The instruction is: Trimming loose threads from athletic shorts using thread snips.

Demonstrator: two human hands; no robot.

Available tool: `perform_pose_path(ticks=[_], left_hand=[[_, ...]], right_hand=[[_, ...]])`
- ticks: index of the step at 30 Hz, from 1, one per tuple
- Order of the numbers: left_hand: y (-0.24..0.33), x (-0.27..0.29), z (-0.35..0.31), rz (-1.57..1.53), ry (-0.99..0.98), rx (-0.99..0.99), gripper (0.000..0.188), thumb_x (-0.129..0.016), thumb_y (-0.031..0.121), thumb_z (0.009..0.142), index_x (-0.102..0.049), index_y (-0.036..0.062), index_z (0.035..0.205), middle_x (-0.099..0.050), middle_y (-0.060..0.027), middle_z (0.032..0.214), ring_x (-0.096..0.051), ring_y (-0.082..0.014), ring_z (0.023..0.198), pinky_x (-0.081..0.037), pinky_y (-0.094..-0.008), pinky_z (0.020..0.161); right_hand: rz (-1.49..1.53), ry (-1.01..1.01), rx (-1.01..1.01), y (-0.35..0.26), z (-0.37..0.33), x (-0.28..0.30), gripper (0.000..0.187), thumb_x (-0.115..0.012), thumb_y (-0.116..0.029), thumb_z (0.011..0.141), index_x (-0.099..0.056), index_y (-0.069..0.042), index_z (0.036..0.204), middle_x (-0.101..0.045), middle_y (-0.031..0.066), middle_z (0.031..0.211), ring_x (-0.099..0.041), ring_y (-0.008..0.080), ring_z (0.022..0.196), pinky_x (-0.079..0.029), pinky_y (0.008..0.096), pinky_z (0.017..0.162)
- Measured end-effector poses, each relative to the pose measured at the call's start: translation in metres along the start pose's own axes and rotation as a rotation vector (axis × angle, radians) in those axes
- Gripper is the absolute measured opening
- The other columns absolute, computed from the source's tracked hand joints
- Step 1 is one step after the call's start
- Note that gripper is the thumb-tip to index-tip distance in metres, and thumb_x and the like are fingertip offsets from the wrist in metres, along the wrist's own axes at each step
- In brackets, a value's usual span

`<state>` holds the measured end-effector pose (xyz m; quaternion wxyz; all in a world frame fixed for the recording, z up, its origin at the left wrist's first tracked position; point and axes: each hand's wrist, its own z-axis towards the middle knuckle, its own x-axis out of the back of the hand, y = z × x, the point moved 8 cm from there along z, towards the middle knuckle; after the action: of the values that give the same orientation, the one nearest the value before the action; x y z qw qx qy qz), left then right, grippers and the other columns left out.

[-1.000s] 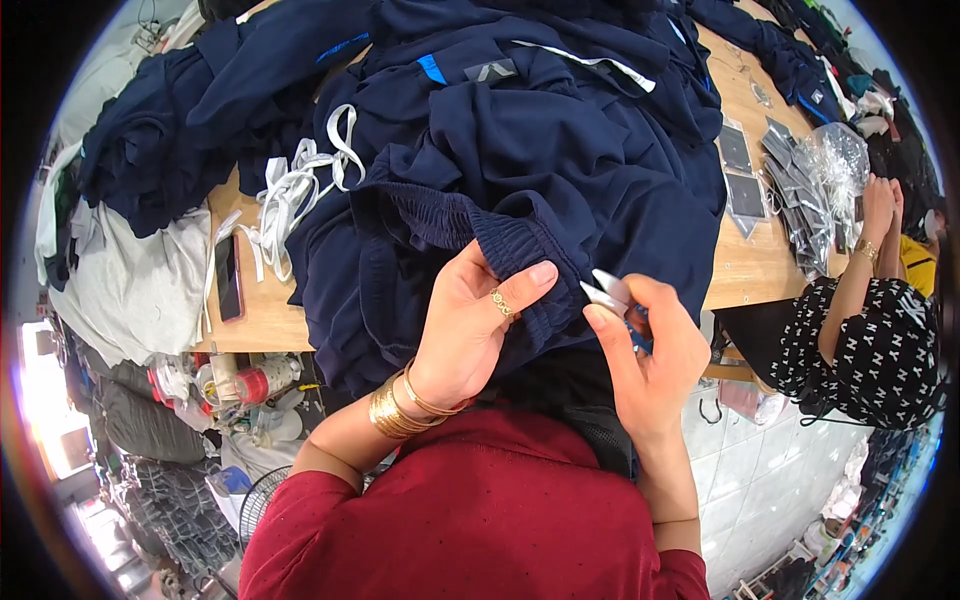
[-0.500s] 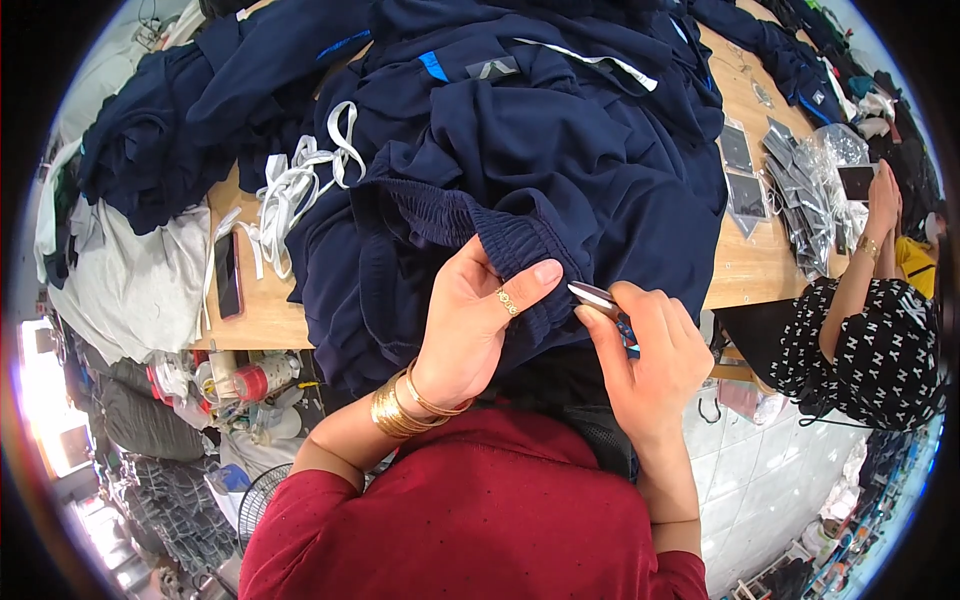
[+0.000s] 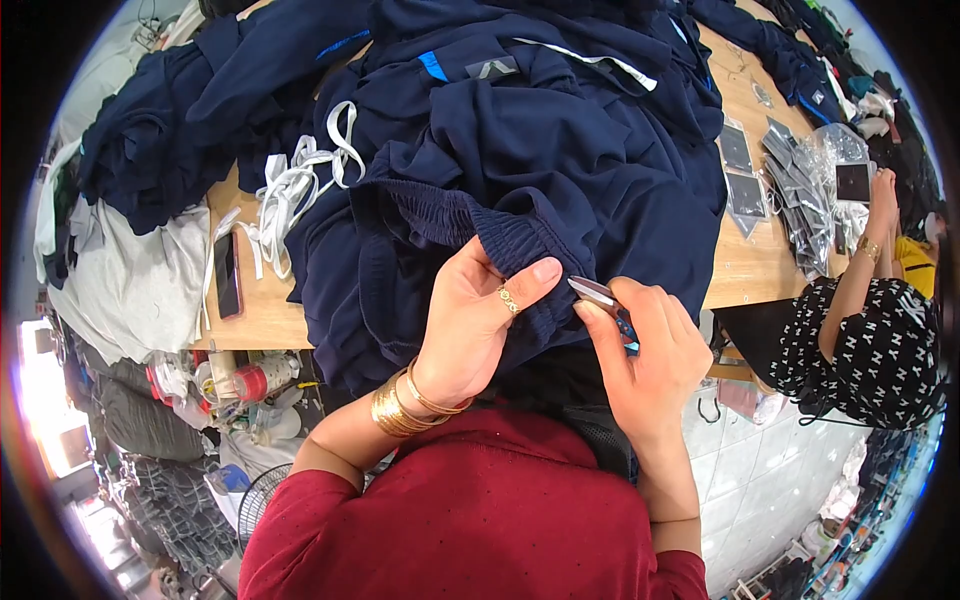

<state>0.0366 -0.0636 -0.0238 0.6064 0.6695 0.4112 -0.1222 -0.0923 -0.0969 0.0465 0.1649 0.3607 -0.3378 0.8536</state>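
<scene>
My left hand (image 3: 475, 315) grips the gathered elastic waistband (image 3: 520, 240) of a navy garment (image 3: 620, 200), thumb on top and the other fingers hidden beneath the cloth. In my right hand (image 3: 655, 350) is a pair of thread snips (image 3: 597, 293) with metal blades and a bit of blue on the handle. The snips' tips point left at the edge of the waistband, just right of my left thumb. Whether they touch the cloth I cannot tell.
White drawstrings (image 3: 300, 185) lie left of the pile, near a phone (image 3: 229, 275) on the wooden table (image 3: 275, 322). Grey cloth (image 3: 130, 275) hangs at the left edge. Flat plastic packets (image 3: 795, 190) lie at right, where another person (image 3: 865, 345) holds a dark-faced packet.
The snips have turned slightly in my right hand, and their blades look darker. My left hand keeps its place. At right, the other person's hand has shifted a little with the packet.
</scene>
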Motion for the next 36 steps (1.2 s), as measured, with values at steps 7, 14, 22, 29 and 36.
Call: perform_pose_path(ticks=[7,14,22,29,36], left_hand=[[0.0,0.001,0.001,0.016,-0.021,-0.035,0.023,-0.063,0.0,0.081,-0.054,-0.0015,0.103,-0.06,-0.0038,0.096,-0.057,-0.0097,0.088,-0.045,-0.0251,0.083],[-0.002,0.001,0.002,-0.011,-0.006,0.014,0.024,-0.063,0.0,0.082,-0.054,-0.0018,0.104,-0.061,-0.0055,0.097,-0.059,-0.0112,0.087,-0.047,-0.0251,0.081],[-0.007,0.001,0.003,0.06,-0.063,0.095,0.018,-0.057,0.011,0.088,-0.055,0.0013,0.103,-0.061,-0.0009,0.094,-0.056,-0.0045,0.083,-0.047,-0.0208,0.072],[-0.01,0.008,0.001,0.253,-0.099,0.088,0.014,-0.055,0.01,0.089,-0.054,0.0013,0.1,-0.059,0.0003,0.092,-0.056,-0.0055,0.083,-0.048,-0.0244,0.077],[0.001,0.001,0.0,0.149,-0.144,0.059,0.017,-0.052,0.008,0.09,-0.052,-0.001,0.105,-0.06,-0.0047,0.1,-0.057,-0.0097,0.091,-0.047,-0.0268,0.082]], right_hand=[[0.097,-0.008,-0.051,0.005,0.0,-0.003,0.022,-0.07,-0.019,0.075,-0.059,-0.004,0.085,-0.057,0.005,0.07,-0.052,0.0191,0.056,-0.04,0.0277,0.05],[0.517,-0.003,-0.446,0.036,-0.008,-0.011,0.023,-0.07,-0.013,0.075,-0.057,-0.002,0.091,-0.058,0.0027,0.073,-0.047,0.0114,0.055,-0.039,0.0208,0.053],[0.399,0.03,-0.111,0.017,0.005,-0.015,0.035,-0.07,0.006,0.064,-0.066,-0.009,0.096,-0.051,0.0028,0.065,-0.047,0.0116,0.049,-0.037,0.0222,0.045],[0.394,-0.052,-0.165,0.025,0.007,-0.019,0.026,-0.063,0.01,0.068,-0.06,-0.006,0.089,-0.051,0.0024,0.068,-0.044,0.0109,0.053,-0.035,0.0221,0.05],[0.698,-0.261,-0.461,0.047,-0.009,-0.023,0.007,-0.056,-0.006,0.085,-0.052,-0.002,0.086,-0.056,0.0051,0.072,-0.052,0.0108,0.064,-0.042,0.0225,0.061]])
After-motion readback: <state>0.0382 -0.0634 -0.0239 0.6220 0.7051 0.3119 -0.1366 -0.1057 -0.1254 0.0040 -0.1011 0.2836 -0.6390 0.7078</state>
